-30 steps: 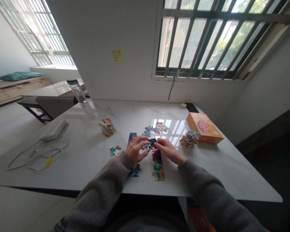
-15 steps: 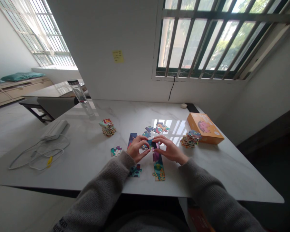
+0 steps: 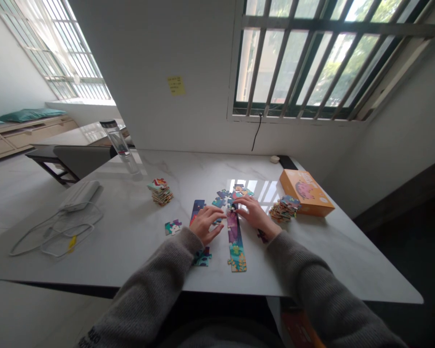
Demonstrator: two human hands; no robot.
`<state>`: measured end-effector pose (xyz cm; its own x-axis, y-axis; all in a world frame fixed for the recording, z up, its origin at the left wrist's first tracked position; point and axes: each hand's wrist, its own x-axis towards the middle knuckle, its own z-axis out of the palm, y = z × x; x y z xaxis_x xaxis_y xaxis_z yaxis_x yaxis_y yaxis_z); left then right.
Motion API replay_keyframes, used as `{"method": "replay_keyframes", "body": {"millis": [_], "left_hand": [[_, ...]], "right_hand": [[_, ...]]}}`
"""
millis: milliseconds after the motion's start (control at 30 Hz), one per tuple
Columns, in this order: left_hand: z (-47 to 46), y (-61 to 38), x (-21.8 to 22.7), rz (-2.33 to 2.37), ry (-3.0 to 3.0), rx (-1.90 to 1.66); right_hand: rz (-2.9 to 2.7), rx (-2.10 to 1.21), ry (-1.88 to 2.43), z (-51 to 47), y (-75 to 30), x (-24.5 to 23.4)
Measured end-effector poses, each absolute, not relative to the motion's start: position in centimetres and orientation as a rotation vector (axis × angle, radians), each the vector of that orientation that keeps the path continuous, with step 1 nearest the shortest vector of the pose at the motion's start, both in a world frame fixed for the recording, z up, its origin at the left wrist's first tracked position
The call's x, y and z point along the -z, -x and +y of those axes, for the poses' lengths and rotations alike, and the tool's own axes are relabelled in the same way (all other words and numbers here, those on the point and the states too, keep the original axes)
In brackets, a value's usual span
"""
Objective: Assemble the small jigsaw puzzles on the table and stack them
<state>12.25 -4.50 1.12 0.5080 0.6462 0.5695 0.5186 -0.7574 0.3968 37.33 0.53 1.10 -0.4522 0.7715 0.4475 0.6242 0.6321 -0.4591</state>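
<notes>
My left hand (image 3: 204,224) hovers over the left part of the jigsaw, its fingers apart with nothing between them. My right hand (image 3: 253,215) pinches a small dark puzzle piece (image 3: 232,207) at the far end of a joined strip of puzzle pieces (image 3: 235,244), purple and green. Beyond my left hand, a dark blue puzzle section (image 3: 197,207) is partly covered by it. A teal puzzle piece (image 3: 203,258) lies by my left wrist. Another dark piece (image 3: 262,236) peeks out under my right wrist.
A stack of puzzle pieces (image 3: 161,192) stands at left, another stack (image 3: 284,209) at right against an orange box (image 3: 306,193). Loose pieces (image 3: 219,200) lie beyond my hands, one piece (image 3: 173,227) to the left. Farther left are a white cable (image 3: 58,237) and a bottle (image 3: 116,139).
The dark piece held between both hands has moved to the strip's far end, in my right hand. My left hand has let go, and its fingers have come apart from it.
</notes>
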Motion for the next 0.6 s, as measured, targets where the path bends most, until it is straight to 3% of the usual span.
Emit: {"method": "replay_keyframes", "body": {"millis": [600], "left_hand": [[-4.2,-12.4,-0.2,1.017,-2.708,-0.9]], "right_hand": [[-2.256,-0.267,1.311,0.8,-36.9,0.5]]}}
